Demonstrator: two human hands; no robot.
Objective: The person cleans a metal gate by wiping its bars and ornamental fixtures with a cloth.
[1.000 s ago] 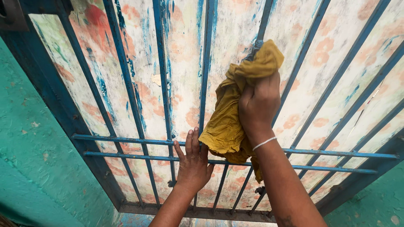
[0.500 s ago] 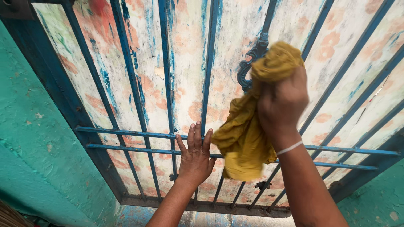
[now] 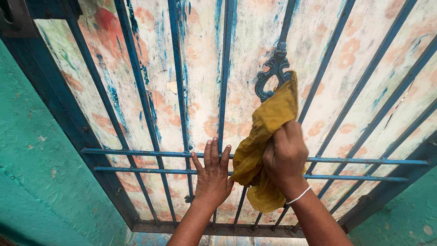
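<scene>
- Head view: blue barred gate (image 3: 136, 105) backed by a worn, paint-streaked panel (image 3: 200, 68).
- Right hand (image 3: 284, 157): fingers clenched around a mustard-yellow cloth (image 3: 266, 123), pressing it against a vertical bar just below the scroll ornament (image 3: 274, 70).
- Cloth: bunched, with its lower end hanging across the two horizontal rails (image 3: 136, 160).
- Left hand (image 3: 212, 175): flat, fingers extended and together, resting on the rails just beside the cloth.
- Green wall (image 3: 32, 159): borders the gate frame.

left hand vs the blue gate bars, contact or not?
Touching. The head view shows the left hand pressed flat, fingers spread, across the two horizontal blue bars, with no gap visible. The right hand holds the yellow cloth alongside.
</scene>
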